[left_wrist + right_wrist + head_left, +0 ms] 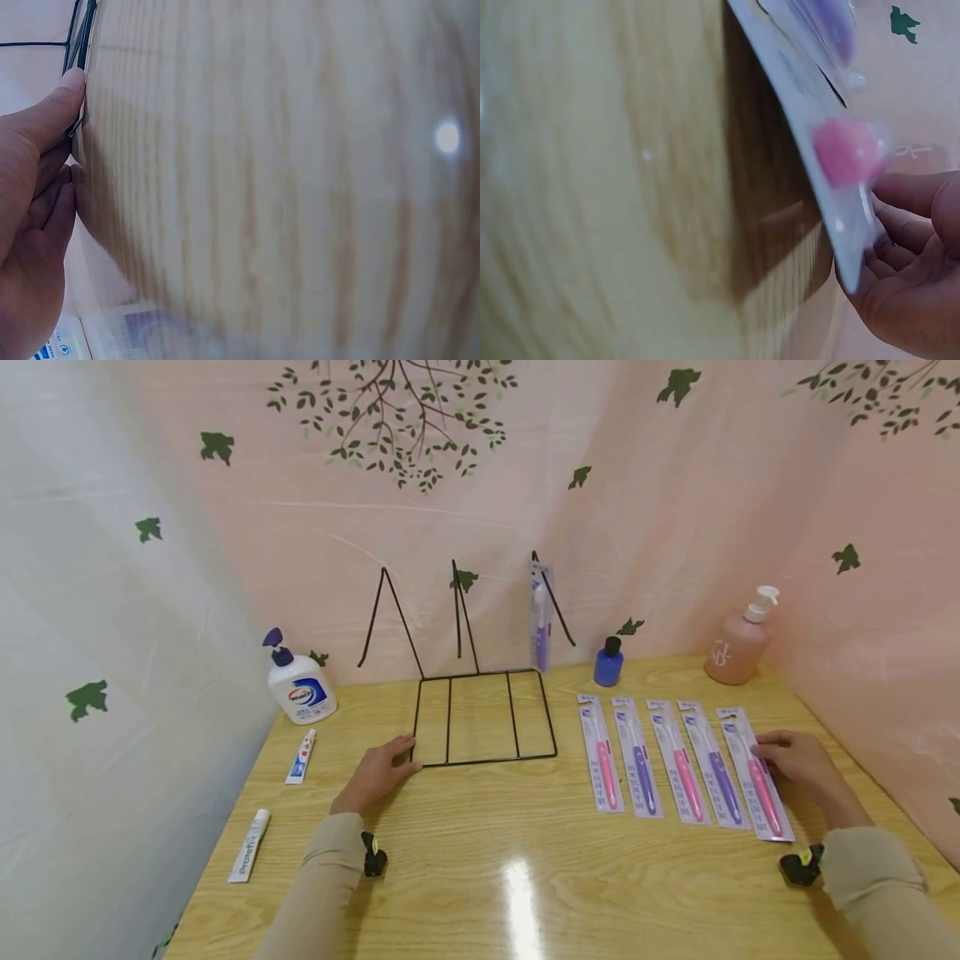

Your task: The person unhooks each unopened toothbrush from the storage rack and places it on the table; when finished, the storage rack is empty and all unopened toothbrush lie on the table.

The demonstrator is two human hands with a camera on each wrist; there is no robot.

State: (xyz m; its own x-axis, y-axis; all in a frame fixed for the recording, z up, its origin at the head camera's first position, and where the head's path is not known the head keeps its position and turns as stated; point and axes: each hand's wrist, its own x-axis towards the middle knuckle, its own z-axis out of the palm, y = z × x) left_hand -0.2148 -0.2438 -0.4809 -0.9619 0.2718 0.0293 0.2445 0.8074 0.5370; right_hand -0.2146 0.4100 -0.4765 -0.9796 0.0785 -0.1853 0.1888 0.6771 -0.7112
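My left hand (381,772) grips the front left corner of a black wire rack (480,762), thumb on the wire in the left wrist view. On the rack's rightmost upright prong hangs a packaged toothbrush (541,618); the other two prongs carry nothing. Over on the right, my right hand (806,768) pinches the right edge of a packaged pink toothbrush (763,793), the last in a row. In the right wrist view the thumb lies by the pink handle (847,152) and the fingers curl at the card's edge. Several more packs, pink and purple (722,785), lie to its left.
A white pump bottle (302,693) stands back left, with a small toothpaste tube (301,758) and a Protefix tube (250,847) in front. A blue bottle (608,665) and a pink pump bottle (737,647) stand back right. A patterned curtain (637,527) encloses the wooden table (450,877).
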